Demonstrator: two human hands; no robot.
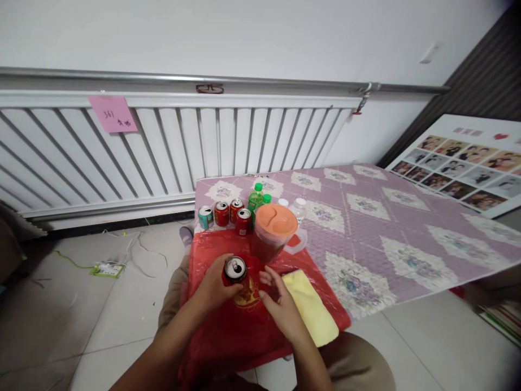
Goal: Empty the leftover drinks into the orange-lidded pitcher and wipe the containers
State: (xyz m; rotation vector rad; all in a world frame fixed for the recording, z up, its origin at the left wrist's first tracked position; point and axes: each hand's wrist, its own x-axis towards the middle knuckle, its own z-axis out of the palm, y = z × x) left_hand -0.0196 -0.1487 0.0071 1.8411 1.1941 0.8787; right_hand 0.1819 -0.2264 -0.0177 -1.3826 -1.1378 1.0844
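Observation:
My left hand point(220, 282) is wrapped round an opened dark can point(235, 268) with a silver top, held upright over the red plastic sheet point(228, 342). To the right of the can, my right hand point(274, 293) has its fingers apart and holds nothing. A folded yellow cloth point(312, 309) lies beside my right hand. Behind both hands stands a pitcher with an orange lid point(277, 220). Further back, at the left, are several small cans: a teal one point(205, 217) and red ones point(222, 214).
Green-capped bottles point(256, 196) and a white-capped bottle point(299, 207) stand around the pitcher. A purple floral cloth point(358, 244) covers the surface to the right. Behind is a white radiator point(240, 136). A power strip point(106, 269) with cables lies on the floor.

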